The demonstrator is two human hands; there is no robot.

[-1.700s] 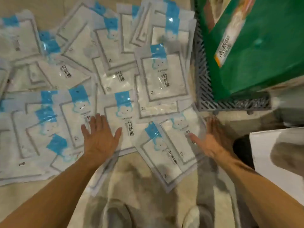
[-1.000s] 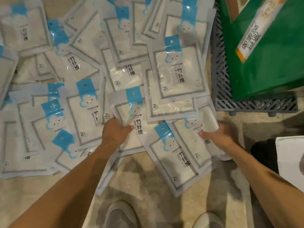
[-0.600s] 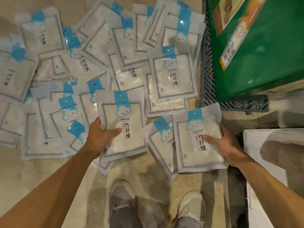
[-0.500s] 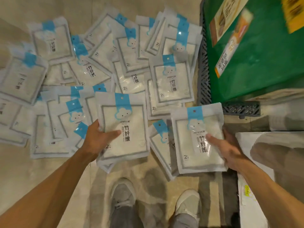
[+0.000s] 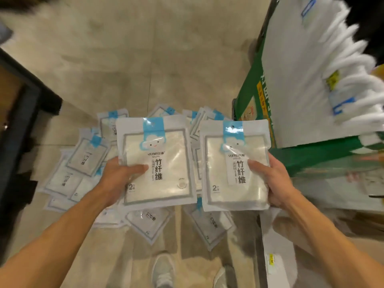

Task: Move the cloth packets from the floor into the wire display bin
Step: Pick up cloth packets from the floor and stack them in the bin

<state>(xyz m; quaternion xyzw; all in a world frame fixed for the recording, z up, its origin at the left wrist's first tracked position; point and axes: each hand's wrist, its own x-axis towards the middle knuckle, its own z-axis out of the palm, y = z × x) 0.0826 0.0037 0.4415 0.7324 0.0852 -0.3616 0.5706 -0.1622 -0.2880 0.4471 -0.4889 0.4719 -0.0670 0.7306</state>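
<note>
My left hand (image 5: 119, 177) grips a cloth packet (image 5: 160, 188), white with a blue cloud label, by its left edge with the thumb across the front. My right hand (image 5: 270, 181) grips a second like packet (image 5: 220, 183) by its right edge. Both packets are held up in the air, side by side, above a heap of several more packets (image 5: 83, 163) lying on the floor. The wire display bin cannot be made out clearly; a blurred white mass of packets (image 5: 311, 69) stands at the upper right.
A green carton (image 5: 253, 100) stands at the right, beside the heap. A dark shelf frame (image 5: 22, 113) runs along the left edge. A white surface with a yellow price tag (image 5: 272, 260) lies at the lower right. My shoes (image 5: 164, 271) are on the beige floor below.
Both hands took hold of a packet each and lifted them off the floor heap toward the camera. The view has risen and tilted, so the heap now lies farther below.
</note>
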